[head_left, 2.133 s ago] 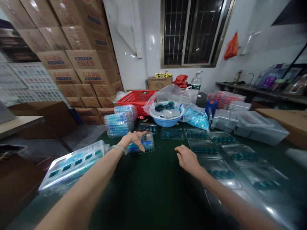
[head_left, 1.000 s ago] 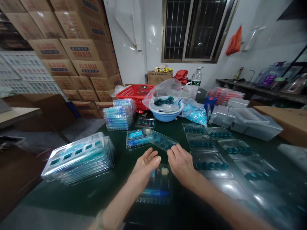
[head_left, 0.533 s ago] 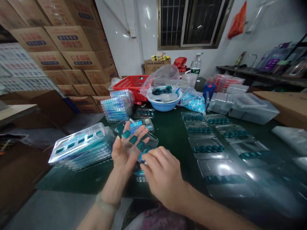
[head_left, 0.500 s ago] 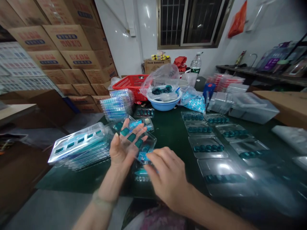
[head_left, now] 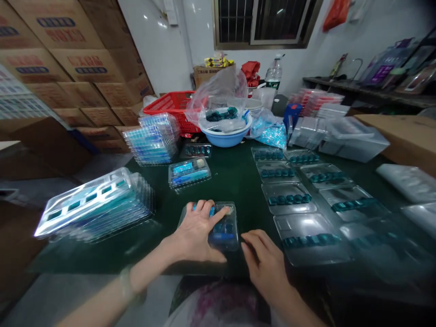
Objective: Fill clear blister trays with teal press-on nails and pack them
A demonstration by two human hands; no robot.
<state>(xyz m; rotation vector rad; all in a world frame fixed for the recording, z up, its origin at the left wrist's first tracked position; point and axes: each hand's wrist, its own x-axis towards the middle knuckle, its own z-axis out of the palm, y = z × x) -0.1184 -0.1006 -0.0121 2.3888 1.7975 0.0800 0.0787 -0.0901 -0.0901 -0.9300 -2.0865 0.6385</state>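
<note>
Lowered from the air since the earlier frames, the clear plastic pack (head_left: 223, 234) was now laid flat on the green table top (head_left: 235, 186). At the far left, a stack of clear trays (head_left: 97, 204) was left near the edge of the table. Behind it stood a tall pile of packs (head_left: 153, 138), and one filled pack (head_left: 189, 172) was lying alone nearer the middle.

The left hand (head_left: 195, 231) was stretched out flat over the pack, with the palm down and the arm reaching in from the left. A band (head_left: 125, 284) was worn on that wrist. Its fingers were spread and pressed on top of the pack, not clenched around it. The right hand (head_left: 264, 259) was held low, just beside the pack, with its fingers loosely curled. Nothing was gripped by it.

Rows of trays with teal pieces (head_left: 289, 199) were laid out to the right. If the pack was pressed unevenly, its lid could be popped open. The stack could also be knocked off the table by the left arm.
</note>
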